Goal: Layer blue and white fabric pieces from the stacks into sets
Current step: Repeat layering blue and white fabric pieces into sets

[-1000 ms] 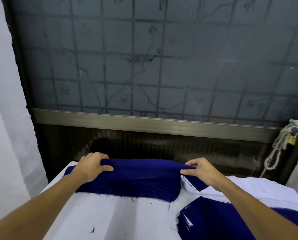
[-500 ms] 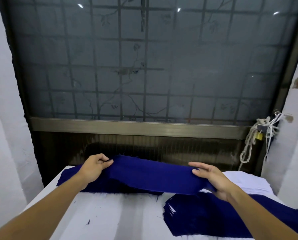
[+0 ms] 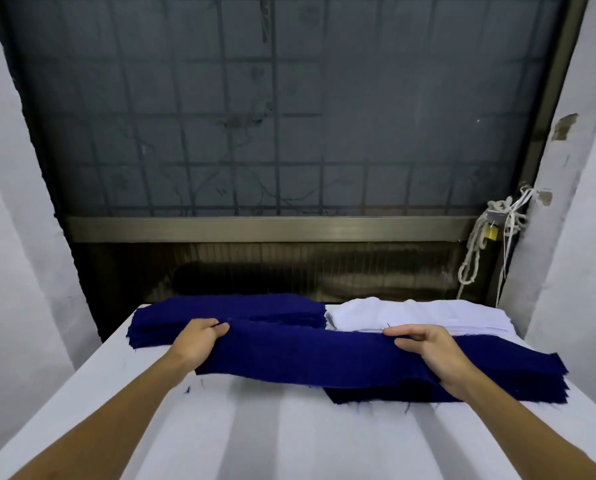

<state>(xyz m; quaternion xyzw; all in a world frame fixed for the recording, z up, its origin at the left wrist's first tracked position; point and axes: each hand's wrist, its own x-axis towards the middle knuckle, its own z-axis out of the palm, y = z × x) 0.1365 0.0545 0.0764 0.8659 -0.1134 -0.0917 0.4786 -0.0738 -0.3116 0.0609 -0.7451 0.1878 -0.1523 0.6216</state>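
Note:
A single blue fabric piece (image 3: pixel 307 355) hangs stretched between my hands, a little above the table. My left hand (image 3: pixel 199 339) pinches its left end. My right hand (image 3: pixel 428 348) grips its right end, fingers over the top edge. Behind my left hand lies a stack of blue pieces (image 3: pixel 248 308) at the back left. A stack of white pieces (image 3: pixel 428 315) sits at the back right. Under the held piece's right half lies the layered pile (image 3: pixel 497 375), blue on top.
The table (image 3: pixel 255 434) is covered in white cloth with loose blue threads. A dark window with a grille (image 3: pixel 275 133) rises just behind it. White rope and a brass padlock (image 3: pixel 490 232) hang at the right. White walls close in on both sides.
Both hands have carried the blue piece from the back-left stack toward the right and nearer to me, over the layered pile. The camera has tilted, showing more of the table.

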